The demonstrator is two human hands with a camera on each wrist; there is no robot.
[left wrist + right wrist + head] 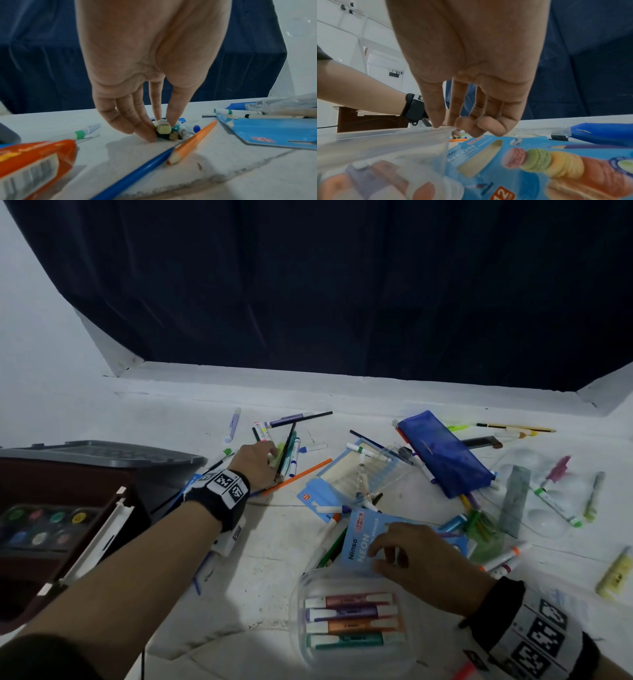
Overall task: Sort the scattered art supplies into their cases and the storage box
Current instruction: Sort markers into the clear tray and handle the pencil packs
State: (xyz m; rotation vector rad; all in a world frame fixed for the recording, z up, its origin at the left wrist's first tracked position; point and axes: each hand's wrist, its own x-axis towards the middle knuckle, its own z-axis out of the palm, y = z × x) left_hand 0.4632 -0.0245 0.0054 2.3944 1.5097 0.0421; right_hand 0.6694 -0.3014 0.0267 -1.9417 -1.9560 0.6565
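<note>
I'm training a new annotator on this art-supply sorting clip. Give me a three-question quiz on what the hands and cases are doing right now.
1. True or false: the left hand pinches a bunch of markers against the table.
2. How many markers lie in the clear plastic case?
3. Multiple choice: the right hand touches
A. the blue pencil pouch
B. the blue neon pencil box
C. the watercolour palette

Key: 1 true; 2 four; 3 B
</note>
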